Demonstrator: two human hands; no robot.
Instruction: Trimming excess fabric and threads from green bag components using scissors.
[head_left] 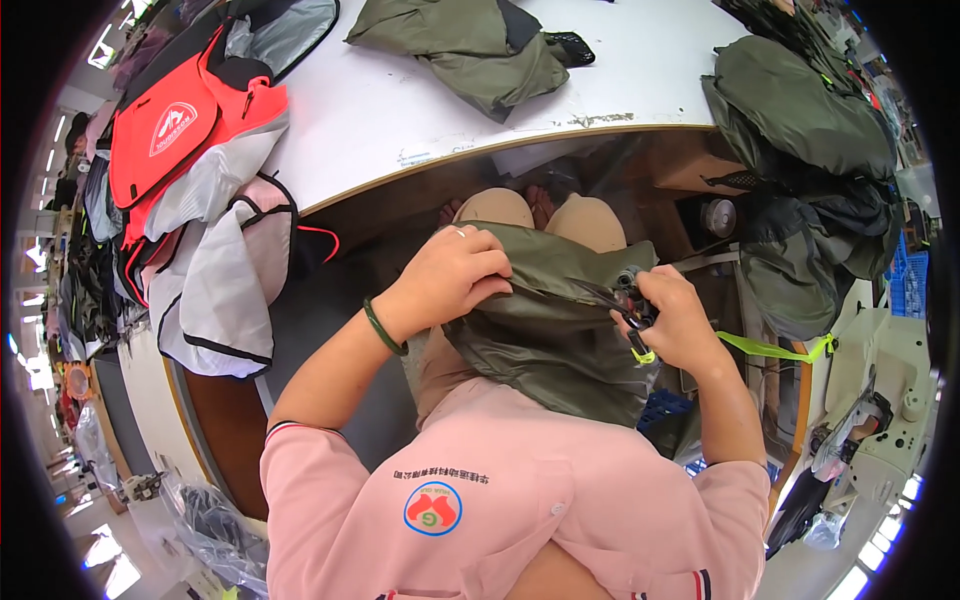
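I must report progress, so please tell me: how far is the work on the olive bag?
In hand: the left hand pinches the olive bag on the lap, and the right hand holds its black zipper pull. Possibly done: one olive piece lies on the white table. Possibly left: the olive pile at right.

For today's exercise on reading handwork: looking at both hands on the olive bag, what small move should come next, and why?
Probably draw the zipper pull a little further along. The right hand pinches it at the edge of the olive bag, while the left hand grips the fabric opposite, holding it taut on the lap.
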